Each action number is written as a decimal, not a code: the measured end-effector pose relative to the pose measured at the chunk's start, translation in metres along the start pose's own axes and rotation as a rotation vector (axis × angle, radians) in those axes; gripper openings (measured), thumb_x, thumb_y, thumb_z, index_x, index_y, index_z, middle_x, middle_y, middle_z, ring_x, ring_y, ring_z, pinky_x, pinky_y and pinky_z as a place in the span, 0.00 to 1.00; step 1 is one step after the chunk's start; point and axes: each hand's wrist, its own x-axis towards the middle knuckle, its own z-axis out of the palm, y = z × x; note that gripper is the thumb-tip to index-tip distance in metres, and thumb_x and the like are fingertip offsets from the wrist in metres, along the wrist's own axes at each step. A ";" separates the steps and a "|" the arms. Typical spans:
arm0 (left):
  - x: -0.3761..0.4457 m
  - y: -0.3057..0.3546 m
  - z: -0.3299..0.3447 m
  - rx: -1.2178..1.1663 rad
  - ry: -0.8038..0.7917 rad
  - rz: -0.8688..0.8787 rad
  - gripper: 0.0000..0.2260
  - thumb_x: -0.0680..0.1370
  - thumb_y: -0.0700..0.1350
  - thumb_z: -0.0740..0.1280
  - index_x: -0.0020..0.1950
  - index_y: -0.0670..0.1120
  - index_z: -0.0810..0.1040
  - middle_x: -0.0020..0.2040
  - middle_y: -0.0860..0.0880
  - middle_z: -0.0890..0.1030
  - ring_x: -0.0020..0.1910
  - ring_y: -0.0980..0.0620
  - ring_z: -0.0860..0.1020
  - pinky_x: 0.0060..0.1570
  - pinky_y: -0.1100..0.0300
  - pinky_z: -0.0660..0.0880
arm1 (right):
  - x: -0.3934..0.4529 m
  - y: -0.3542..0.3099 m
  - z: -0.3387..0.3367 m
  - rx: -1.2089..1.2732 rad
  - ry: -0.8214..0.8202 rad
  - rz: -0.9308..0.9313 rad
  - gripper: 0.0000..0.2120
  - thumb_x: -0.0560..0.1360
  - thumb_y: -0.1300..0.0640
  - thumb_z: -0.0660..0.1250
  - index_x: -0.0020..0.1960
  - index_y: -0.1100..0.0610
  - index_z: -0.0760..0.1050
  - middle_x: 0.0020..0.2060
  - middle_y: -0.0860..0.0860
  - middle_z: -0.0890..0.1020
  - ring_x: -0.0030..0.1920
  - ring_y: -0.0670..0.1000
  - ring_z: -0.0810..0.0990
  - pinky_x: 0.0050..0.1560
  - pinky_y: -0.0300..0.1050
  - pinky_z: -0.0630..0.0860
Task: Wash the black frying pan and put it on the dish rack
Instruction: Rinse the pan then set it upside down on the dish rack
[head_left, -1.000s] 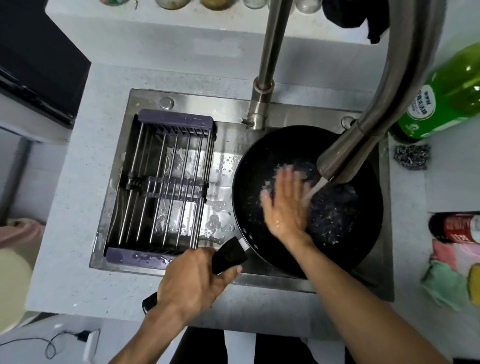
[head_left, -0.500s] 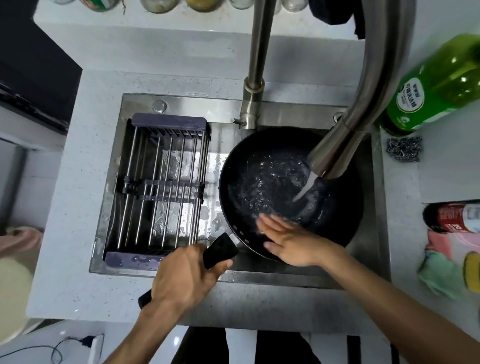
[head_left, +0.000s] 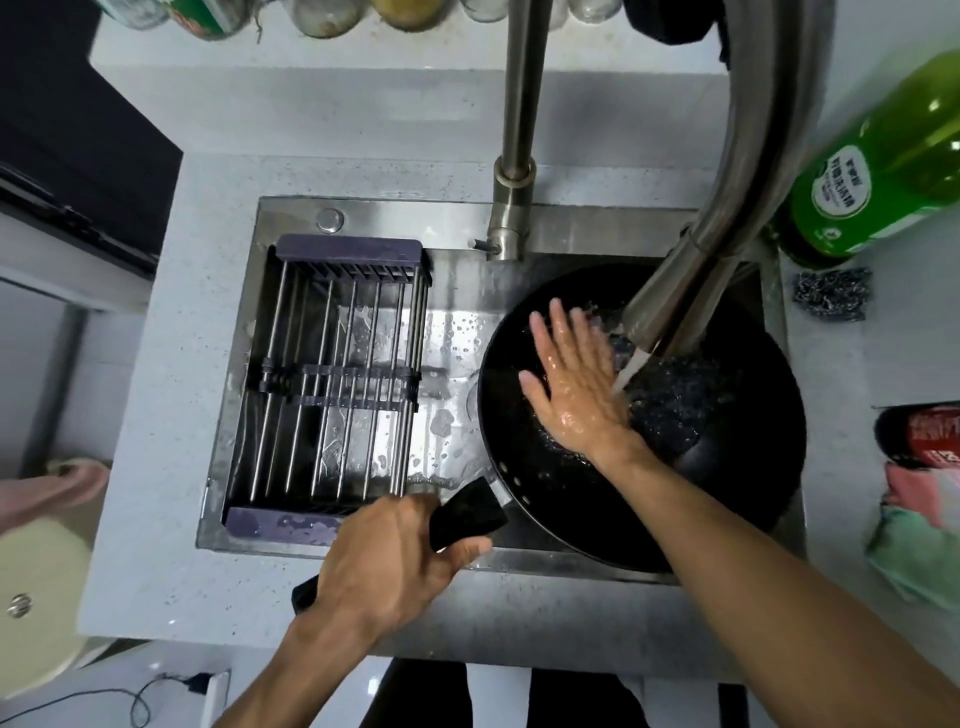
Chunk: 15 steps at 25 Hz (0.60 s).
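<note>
Fingers (head_left: 556, 332) of right hand (head_left: 576, 384) spread flat inside black frying pan (head_left: 727, 441) under running faucet (head_left: 675, 306). Left hand (head_left: 384, 561) clenched around pan handle (head_left: 467, 512).

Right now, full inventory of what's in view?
pan: 1, black, in the sink's right half under running water
faucet: 1, steel, spout over the pan
sink: 1, steel, wet
rack: 1, purple ends, steel bars, across the sink's left half
bottle: 1, green, counter right of the faucet
scourer: 1, steel, below the bottle
cloths: pink and green, right edge
jars: several, back ledge
left hand: grips the pan handle
right hand: flat, wet, inside the pan
</note>
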 end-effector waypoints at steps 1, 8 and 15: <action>0.000 -0.001 0.000 -0.009 0.005 -0.004 0.29 0.64 0.79 0.55 0.38 0.53 0.74 0.27 0.54 0.76 0.26 0.60 0.75 0.26 0.68 0.67 | -0.002 0.002 0.000 -0.014 -0.032 -0.090 0.33 0.82 0.39 0.48 0.81 0.47 0.36 0.80 0.52 0.37 0.81 0.56 0.43 0.79 0.60 0.48; 0.000 -0.006 0.005 0.104 0.043 0.055 0.34 0.65 0.80 0.46 0.46 0.56 0.77 0.30 0.55 0.78 0.29 0.59 0.76 0.29 0.69 0.70 | -0.004 -0.018 0.010 0.007 -0.035 0.035 0.34 0.83 0.41 0.48 0.80 0.51 0.32 0.78 0.51 0.32 0.79 0.52 0.34 0.79 0.57 0.40; -0.006 -0.011 -0.001 0.048 0.042 -0.081 0.23 0.67 0.75 0.57 0.34 0.56 0.69 0.27 0.55 0.75 0.27 0.59 0.73 0.26 0.63 0.66 | -0.038 0.057 -0.036 -0.445 -0.263 0.249 0.31 0.83 0.43 0.47 0.82 0.54 0.47 0.80 0.57 0.56 0.80 0.57 0.50 0.79 0.55 0.42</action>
